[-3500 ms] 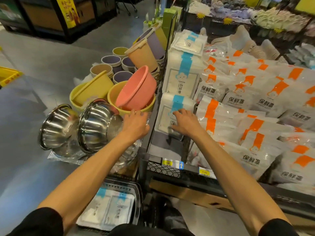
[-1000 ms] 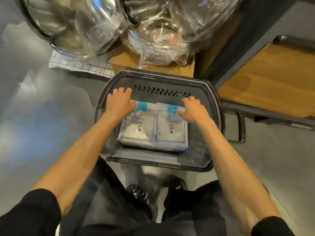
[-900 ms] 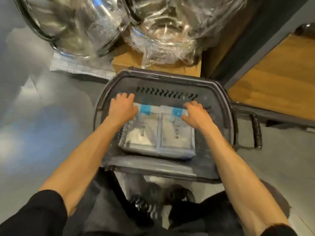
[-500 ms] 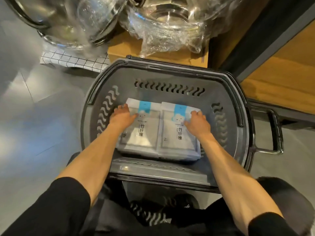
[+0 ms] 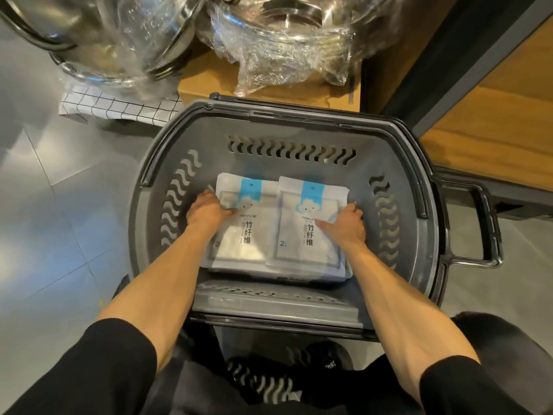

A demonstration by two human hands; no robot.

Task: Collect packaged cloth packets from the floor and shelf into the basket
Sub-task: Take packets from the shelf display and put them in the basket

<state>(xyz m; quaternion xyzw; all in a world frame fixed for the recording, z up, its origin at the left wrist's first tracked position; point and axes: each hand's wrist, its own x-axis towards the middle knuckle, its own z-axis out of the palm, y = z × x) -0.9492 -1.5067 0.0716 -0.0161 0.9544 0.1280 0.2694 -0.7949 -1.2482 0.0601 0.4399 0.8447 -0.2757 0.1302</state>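
Head view looks straight down into a grey plastic basket [image 5: 299,130] that fills the middle of the frame, standing on the grey tiled floor [image 5: 45,220] close in front of the person's knees. Two cloth packets lie flat and side by side on its bottom, blue bands toward the top of the frame: the left packet [image 5: 239,247] and the right packet [image 5: 308,238]. Their inner edges touch or slightly overlap. Layered edges along their lower side suggest more packets underneath, though I cannot tell how many. The left hand [image 5: 206,209] grips the outer edge of the left packet, fingers curled down over the side and thumb laid across the top. The right hand [image 5: 348,223] holds the outer edge of the right packet the same way. Holding both outer edges at once looks like a way to square the pair and seat it level, so the pile takes little room and later packets can lie flat on it. The basket's loop handle [image 5: 478,235] sticks out at centre right, apart from the load. Film-wrapped steel bowls [image 5: 284,34] crowd the top of the frame, the right one over a cardboard box [image 5: 209,82], and a checked sheet [image 5: 113,107] lies at upper left beside that box.
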